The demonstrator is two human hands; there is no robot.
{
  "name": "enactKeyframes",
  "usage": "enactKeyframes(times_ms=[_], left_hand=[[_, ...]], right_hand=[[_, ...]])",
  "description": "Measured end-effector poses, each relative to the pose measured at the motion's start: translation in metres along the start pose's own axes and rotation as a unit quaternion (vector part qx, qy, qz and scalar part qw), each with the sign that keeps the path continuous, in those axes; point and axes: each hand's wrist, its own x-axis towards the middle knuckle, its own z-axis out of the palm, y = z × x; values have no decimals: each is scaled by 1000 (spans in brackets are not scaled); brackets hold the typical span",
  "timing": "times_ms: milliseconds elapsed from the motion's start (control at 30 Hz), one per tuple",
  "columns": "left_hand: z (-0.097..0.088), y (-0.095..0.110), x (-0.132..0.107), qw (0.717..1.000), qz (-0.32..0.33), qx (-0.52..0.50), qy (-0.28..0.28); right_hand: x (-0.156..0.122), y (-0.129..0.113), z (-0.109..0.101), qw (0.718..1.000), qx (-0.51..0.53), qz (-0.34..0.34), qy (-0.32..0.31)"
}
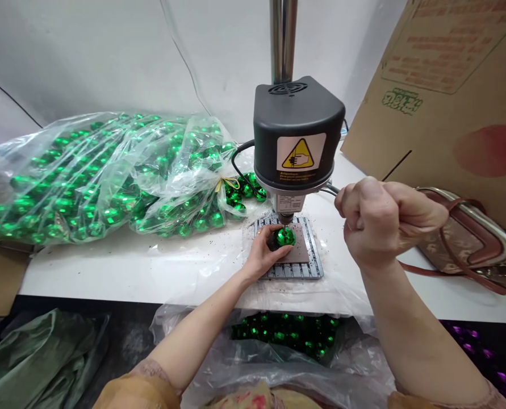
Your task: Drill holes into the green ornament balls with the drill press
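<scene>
My left hand (pixel 264 249) is closed round a shiny green ball (pixel 285 236), holding it on the ribbed metal base plate (pixel 312 267) directly under the spindle of a small black bench drill press (pixel 297 136). My right hand (pixel 378 221) is raised to the right of the machine, clenched in a fist round the thin metal feed lever (pixel 331 189) that sticks out from the machine's side. The drill tip meets the top of the ball; the contact point is partly hidden.
Clear plastic bags full of green balls (pixel 99 176) lie on the white table at left. Another open bag of green balls (pixel 287 332) sits below the table edge. A brown handbag (pixel 465 233) and a large cardboard box (pixel 448 85) stand at right.
</scene>
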Motion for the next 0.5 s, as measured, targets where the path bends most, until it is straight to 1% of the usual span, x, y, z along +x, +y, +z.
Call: enactKeyframes(times_ms=[200, 400, 500], left_hand=[[0, 0, 0, 1000, 6, -2, 0], [-1, 1, 1, 1000, 14, 9, -2], [0, 1, 1, 1000, 12, 4, -3]], right_hand=[[-6, 9, -5, 1000, 3, -21, -17], [-14, 16, -6, 997, -14, -76, 25], [-14, 17, -6, 995, -25, -90, 22]])
